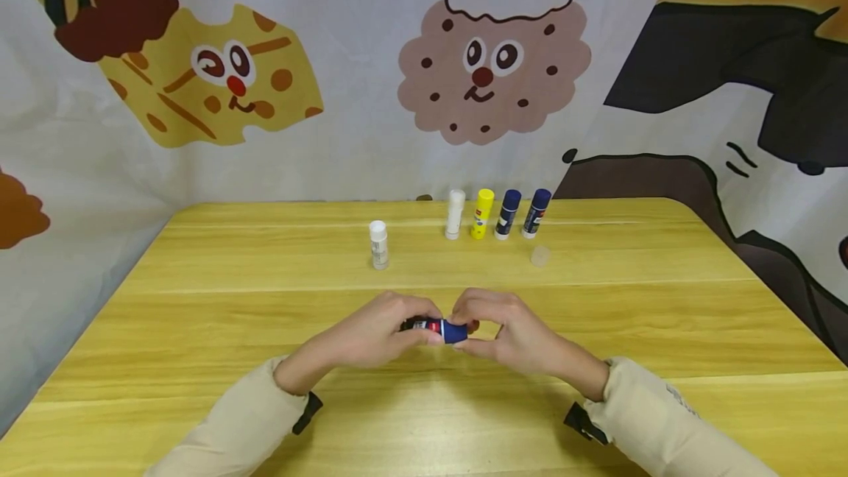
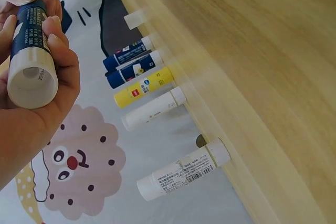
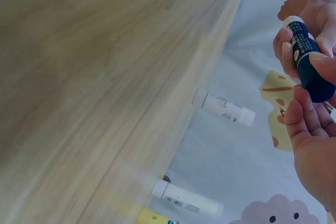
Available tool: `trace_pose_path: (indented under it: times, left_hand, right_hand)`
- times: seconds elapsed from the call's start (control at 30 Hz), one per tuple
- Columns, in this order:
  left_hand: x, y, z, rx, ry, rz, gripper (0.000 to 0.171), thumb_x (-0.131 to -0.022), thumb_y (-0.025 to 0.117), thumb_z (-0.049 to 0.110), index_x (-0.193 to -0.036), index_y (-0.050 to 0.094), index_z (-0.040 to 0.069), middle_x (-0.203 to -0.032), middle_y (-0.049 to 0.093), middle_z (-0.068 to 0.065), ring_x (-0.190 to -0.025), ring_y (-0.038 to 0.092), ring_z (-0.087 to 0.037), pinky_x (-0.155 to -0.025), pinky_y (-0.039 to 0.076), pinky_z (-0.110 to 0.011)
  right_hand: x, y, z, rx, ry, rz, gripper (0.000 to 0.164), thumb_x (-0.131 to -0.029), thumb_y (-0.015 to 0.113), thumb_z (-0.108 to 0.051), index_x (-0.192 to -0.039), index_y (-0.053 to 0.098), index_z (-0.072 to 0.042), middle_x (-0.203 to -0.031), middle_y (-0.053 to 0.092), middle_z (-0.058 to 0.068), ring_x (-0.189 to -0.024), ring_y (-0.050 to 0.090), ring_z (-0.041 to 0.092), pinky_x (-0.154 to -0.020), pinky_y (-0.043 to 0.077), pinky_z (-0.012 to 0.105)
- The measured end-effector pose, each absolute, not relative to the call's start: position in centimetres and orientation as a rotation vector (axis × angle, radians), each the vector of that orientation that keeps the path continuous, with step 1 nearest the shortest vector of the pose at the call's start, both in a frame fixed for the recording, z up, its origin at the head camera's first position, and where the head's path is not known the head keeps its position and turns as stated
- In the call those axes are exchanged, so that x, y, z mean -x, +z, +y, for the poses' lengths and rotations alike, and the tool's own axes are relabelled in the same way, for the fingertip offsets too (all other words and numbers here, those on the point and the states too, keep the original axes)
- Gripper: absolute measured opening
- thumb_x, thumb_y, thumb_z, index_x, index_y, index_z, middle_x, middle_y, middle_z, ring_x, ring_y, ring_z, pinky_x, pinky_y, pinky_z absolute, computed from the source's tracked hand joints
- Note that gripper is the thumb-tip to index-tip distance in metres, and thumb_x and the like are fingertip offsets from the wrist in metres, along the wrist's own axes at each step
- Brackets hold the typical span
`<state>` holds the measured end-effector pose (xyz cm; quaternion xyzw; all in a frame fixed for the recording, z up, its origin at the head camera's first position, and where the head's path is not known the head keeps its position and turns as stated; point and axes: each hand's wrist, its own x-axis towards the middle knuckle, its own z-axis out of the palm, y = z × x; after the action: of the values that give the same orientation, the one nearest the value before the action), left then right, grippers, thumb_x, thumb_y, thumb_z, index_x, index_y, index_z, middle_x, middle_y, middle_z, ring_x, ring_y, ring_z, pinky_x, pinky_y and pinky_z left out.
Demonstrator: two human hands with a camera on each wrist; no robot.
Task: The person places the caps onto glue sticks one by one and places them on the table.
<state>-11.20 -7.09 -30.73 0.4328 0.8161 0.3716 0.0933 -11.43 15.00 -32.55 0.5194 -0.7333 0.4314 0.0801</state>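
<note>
A dark blue glue stick (image 1: 454,333) lies sideways between the two hands, over the wooden table. My left hand (image 1: 377,331) grips its labelled body, the thumb along the near side. At the other end, my right hand (image 1: 513,330) pinches the blue cap (image 3: 316,85) between thumb and fingers. The hollow white base (image 2: 32,80) of this glue stick faces the left wrist camera. Part of the body is hidden behind the left fingers.
Beyond the hands, a white glue stick (image 1: 379,245) stands alone. Farther back stand another white one (image 1: 454,215), a yellow one (image 1: 482,214) and two dark blue ones (image 1: 507,215). A small translucent piece (image 1: 539,255) lies in front of them. A cartoon-printed cloth (image 1: 358,160) hangs behind the table.
</note>
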Motion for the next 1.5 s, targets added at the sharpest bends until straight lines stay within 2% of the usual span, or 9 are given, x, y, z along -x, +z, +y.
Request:
trace_pose_path:
  times: [0.6,0.87,1.13,1.5]
  left_hand:
    - [11.35,-30.68,-7.12,-1.255,1.124,2.370,0.022,-0.091,0.056,0.020,-0.102,0.063,0.003,-0.083,0.062,0.002,-0.061,0.046,-0.002,-0.056,0.044,-0.019]
    - [11.21,-30.39,-7.20,-1.204,1.135,2.339,0.023,-0.092,0.055,0.020,-0.104,0.062,0.002,-0.081,0.062,-0.005,-0.057,0.044,-0.002,-0.053,0.042,-0.020]
    - [11.19,-30.55,-7.29,-1.196,1.129,2.362,0.024,-0.090,0.058,0.021,-0.103,0.062,0.001,-0.090,0.064,0.000,-0.069,0.051,-0.002,-0.061,0.047,-0.022]
    - [11.25,-30.63,-7.13,-1.125,1.181,2.336,0.025,-0.088,0.061,0.021,-0.102,0.062,0.001,-0.088,0.063,0.001,-0.071,0.054,-0.004,-0.063,0.048,-0.025]
  right_hand:
    - [11.17,-32.23,14.95,-1.560,1.296,-2.205,0.027,-0.068,0.075,0.009,-0.090,0.063,-0.002,-0.086,0.060,0.007,-0.074,0.057,0.013,-0.062,0.051,0.025]
    - [11.14,-32.09,14.94,-1.561,1.273,-2.188,0.029,-0.067,0.076,0.009,-0.091,0.063,-0.002,-0.086,0.061,0.008,-0.073,0.056,0.015,-0.062,0.050,0.023]
    - [11.04,-32.15,14.86,-1.551,1.222,-2.195,0.032,-0.067,0.076,0.008,-0.092,0.061,-0.006,-0.086,0.060,0.004,-0.068,0.052,0.014,-0.058,0.046,0.021]
    - [11.10,-32.37,15.08,-1.531,1.218,-2.220,0.036,-0.066,0.076,0.008,-0.094,0.058,-0.006,-0.087,0.059,0.005,-0.069,0.052,0.014,-0.058,0.046,0.022]
